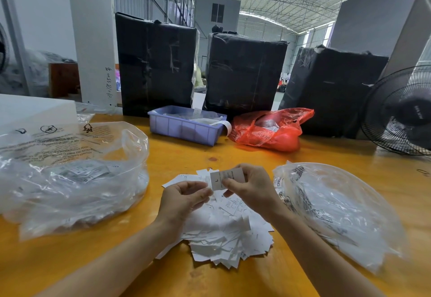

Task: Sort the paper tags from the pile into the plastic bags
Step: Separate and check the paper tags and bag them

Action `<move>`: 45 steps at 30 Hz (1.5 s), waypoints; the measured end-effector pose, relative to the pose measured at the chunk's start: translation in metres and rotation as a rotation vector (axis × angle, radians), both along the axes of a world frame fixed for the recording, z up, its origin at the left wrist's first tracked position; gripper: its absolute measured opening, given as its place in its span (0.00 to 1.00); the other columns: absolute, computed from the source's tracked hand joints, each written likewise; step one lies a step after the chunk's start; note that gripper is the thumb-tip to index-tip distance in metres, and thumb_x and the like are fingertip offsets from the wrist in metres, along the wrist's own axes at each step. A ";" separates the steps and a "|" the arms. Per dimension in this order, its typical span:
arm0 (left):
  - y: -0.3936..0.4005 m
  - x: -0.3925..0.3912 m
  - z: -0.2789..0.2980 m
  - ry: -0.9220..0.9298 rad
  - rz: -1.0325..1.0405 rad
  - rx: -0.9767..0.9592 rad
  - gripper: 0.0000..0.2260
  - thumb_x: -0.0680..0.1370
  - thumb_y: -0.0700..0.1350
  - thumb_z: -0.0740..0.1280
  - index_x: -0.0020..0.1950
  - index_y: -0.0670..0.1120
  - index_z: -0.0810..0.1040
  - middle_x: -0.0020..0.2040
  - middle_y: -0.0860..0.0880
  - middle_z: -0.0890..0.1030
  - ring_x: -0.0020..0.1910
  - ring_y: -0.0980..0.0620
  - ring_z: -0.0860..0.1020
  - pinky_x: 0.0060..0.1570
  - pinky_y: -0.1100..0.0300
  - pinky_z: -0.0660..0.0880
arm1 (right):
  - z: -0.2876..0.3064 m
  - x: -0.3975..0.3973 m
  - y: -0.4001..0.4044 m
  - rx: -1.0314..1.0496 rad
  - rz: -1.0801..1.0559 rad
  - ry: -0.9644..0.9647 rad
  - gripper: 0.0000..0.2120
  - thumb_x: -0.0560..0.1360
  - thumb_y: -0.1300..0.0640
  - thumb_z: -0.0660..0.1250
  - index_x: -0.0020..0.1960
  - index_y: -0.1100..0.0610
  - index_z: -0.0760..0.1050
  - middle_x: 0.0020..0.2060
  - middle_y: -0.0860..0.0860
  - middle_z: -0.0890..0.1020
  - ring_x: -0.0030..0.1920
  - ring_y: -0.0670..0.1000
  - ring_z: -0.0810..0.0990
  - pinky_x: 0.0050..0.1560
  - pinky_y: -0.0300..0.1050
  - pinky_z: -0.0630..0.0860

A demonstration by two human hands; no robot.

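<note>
I'm at a yellow-orange wooden table [233, 154], both forearms reaching in from the bottom edge. My right hand [251, 187] pinches one paper tag [225, 177] btwn thumb and fingers, held up just above the pile; the tag is white w/ a printed "L" facing me. My left hand [184, 197] hovers just beside it, fingers loosely curled, thumb tip near the tag's lower left corner; can't tell if it actually touches the tag.

Under both hands lies the pile of paper tags [224, 233], a loose white heap spread on the table centre, edges jagged toward me.

Left of the pile sits a clear plastic bag [77, 175], mouth open, w/ printed warning text on it and some tags inside, one marked "XXL". Right of the pile lies a second clear plastic bag [335, 205], also w/ tags showing through near its left edge.

Further back on the table: a blue plastic bin [184, 127], a red plastic bag [272, 128] just right of it, and three black-wrapped bundles [245, 72] standing upright behind them. A black fan [401, 112] is at far right.
</note>
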State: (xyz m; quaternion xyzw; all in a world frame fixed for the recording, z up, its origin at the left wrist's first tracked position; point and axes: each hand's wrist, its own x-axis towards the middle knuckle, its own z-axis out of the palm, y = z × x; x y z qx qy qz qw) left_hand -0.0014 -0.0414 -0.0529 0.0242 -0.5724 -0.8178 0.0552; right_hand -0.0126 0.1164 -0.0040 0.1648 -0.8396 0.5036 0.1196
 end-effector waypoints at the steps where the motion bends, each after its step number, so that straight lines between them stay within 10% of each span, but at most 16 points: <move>1: 0.000 0.000 0.000 -0.001 0.000 0.000 0.11 0.65 0.35 0.75 0.46 0.38 0.81 0.40 0.43 0.84 0.41 0.47 0.82 0.43 0.59 0.77 | 0.000 0.000 0.000 0.004 0.004 -0.003 0.05 0.72 0.66 0.69 0.45 0.69 0.77 0.36 0.58 0.82 0.32 0.52 0.82 0.27 0.33 0.71; 14: -0.001 -0.001 -0.001 0.001 0.012 0.004 0.05 0.69 0.33 0.73 0.44 0.38 0.81 0.38 0.45 0.84 0.38 0.50 0.82 0.36 0.64 0.77 | 0.000 0.005 0.000 0.073 0.163 -0.214 0.04 0.73 0.68 0.68 0.44 0.61 0.75 0.38 0.59 0.83 0.33 0.52 0.82 0.43 0.53 0.80; 24: 0.006 0.009 0.005 -0.012 -0.127 -0.168 0.10 0.68 0.31 0.73 0.48 0.37 0.79 0.38 0.38 0.83 0.30 0.48 0.82 0.29 0.65 0.77 | 0.001 0.003 0.005 0.412 0.266 -0.426 0.14 0.77 0.67 0.60 0.58 0.52 0.65 0.44 0.53 0.75 0.38 0.48 0.74 0.34 0.39 0.73; 31: 0.002 0.008 0.009 0.023 -0.056 -0.093 0.08 0.70 0.35 0.73 0.48 0.38 0.79 0.38 0.42 0.85 0.35 0.47 0.84 0.34 0.63 0.79 | 0.004 -0.001 0.004 -0.067 0.034 -0.075 0.06 0.73 0.67 0.69 0.48 0.62 0.74 0.36 0.61 0.82 0.28 0.49 0.80 0.29 0.38 0.77; 45: 0.006 0.011 0.012 -0.022 0.073 -0.081 0.09 0.73 0.47 0.70 0.37 0.43 0.84 0.33 0.46 0.84 0.31 0.53 0.82 0.29 0.64 0.75 | -0.011 0.010 -0.021 0.388 0.058 0.114 0.15 0.79 0.50 0.63 0.50 0.59 0.84 0.43 0.54 0.85 0.40 0.50 0.81 0.42 0.46 0.75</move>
